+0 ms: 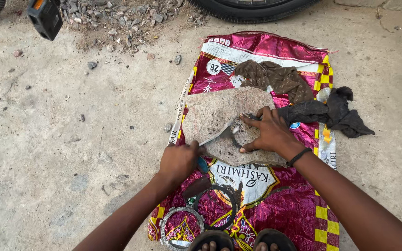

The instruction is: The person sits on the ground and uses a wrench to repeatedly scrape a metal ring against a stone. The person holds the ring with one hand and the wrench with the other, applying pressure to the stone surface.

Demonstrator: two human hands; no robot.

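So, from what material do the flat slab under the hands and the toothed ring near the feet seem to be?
Flat slab: apparently stone, with a rough, matte, speckled grey face and an irregular edge. Toothed ring: probably metal, dull silver-grey, with even cut teeth around its rim; the finish looks worn.

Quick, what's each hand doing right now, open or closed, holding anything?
Left hand: closed around the handle of a metal tool.
Right hand: open, fingers spread, pressing a dark ring-shaped part on the flat stone.

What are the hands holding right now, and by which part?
The left hand grips a metal tool by its handle end. The right hand presses a dark ring-shaped part down on the flat stone.
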